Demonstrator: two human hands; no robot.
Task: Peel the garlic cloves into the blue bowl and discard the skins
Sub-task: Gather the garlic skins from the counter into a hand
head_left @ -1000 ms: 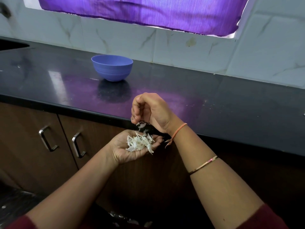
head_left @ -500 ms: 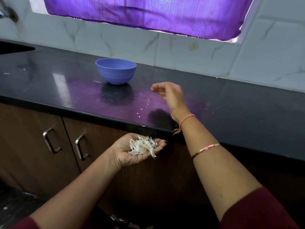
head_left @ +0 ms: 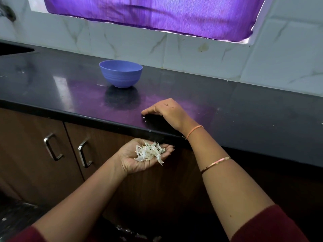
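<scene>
The bowl [head_left: 120,74] is set on the counter [head_left: 244,109], toward the wall. The right hand [head_left: 166,112] is held low over the counter's front edge, at 4 o'clock from the bowl. At 6 o'clock from it, before the edge, the skins [head_left: 149,152] are carried on the left hand [head_left: 139,161]. Two cabinet handles [head_left: 83,153] are mounted at 9 o'clock.

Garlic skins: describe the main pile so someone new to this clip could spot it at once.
Find the black counter under the purple curtain; just below its front edge the left hand is held palm up. The garlic skins lie heaped in that palm. Unlike the stray white flecks on the counter near the right hand, they form one pile of thin curled strips.
</scene>
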